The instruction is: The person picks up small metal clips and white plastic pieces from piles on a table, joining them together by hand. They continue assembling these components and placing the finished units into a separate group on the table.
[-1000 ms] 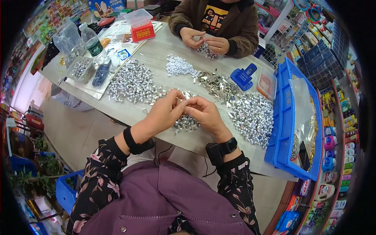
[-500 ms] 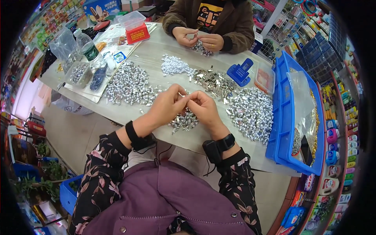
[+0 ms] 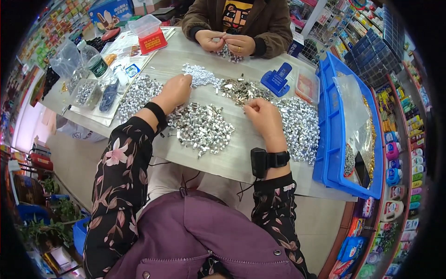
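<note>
My left hand (image 3: pixel 175 91) reaches to the near left edge of a pile of small white pieces (image 3: pixel 200 74). Its fingers are bent and closed, and the back of the hand hides the tips. My right hand (image 3: pixel 265 116) is at the near edge of a heap of flat shiny metal pieces (image 3: pixel 245 89), thumb and fingers pinched together. Whatever is between them is too small to make out. Between my forearms lies a heap of small silver metal parts (image 3: pixel 202 130). More silver-and-white parts form a left pile (image 3: pixel 139 95) and a right pile (image 3: pixel 299 132).
A blue tray (image 3: pixel 328 121) with plastic bags stands along the table's right edge. Nearby are a blue tool (image 3: pixel 277 80) and a clear box (image 3: pixel 307 88). A red container (image 3: pixel 152 43), bottle (image 3: pixel 93 59) and tub (image 3: pixel 85 93) stand left. Across the table, another person's hands (image 3: pixel 225 43) handle small parts.
My hands were together over the middle heap and have parted. The left went up and left to the white pile, the right moved right to the flat metal pieces. The view shifted slightly.
</note>
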`<state>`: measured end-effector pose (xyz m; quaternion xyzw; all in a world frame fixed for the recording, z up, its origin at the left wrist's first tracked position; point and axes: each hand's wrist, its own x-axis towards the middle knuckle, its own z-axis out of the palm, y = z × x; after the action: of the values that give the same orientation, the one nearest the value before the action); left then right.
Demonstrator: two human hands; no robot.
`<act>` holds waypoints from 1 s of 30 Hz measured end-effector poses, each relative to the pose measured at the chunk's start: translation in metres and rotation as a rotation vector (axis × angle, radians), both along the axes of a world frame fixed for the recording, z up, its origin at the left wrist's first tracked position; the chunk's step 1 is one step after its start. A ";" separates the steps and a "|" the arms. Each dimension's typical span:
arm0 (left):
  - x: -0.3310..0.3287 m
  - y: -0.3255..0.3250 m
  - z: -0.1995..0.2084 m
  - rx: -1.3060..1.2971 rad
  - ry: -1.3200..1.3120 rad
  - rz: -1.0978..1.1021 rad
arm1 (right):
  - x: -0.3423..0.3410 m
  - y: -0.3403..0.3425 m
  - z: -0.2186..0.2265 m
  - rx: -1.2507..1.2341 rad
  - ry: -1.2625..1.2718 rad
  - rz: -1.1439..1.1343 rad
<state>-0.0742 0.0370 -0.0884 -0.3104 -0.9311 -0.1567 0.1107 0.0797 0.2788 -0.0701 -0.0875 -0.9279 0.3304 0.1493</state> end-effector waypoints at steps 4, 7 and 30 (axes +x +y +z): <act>-0.005 0.001 -0.003 -0.022 -0.042 0.002 | 0.000 -0.002 -0.004 0.145 -0.059 -0.046; -0.005 0.000 -0.002 -0.031 -0.062 0.008 | -0.001 -0.004 -0.008 0.159 -0.046 -0.035; 0.032 -0.009 0.036 0.200 -0.234 -0.120 | -0.006 -0.003 -0.018 0.142 -0.007 -0.046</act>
<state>-0.0419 0.0282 -0.0522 -0.3326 -0.8971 -0.2901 0.0221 0.0738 0.2760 -0.0876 -0.0990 -0.9472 0.2599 0.1596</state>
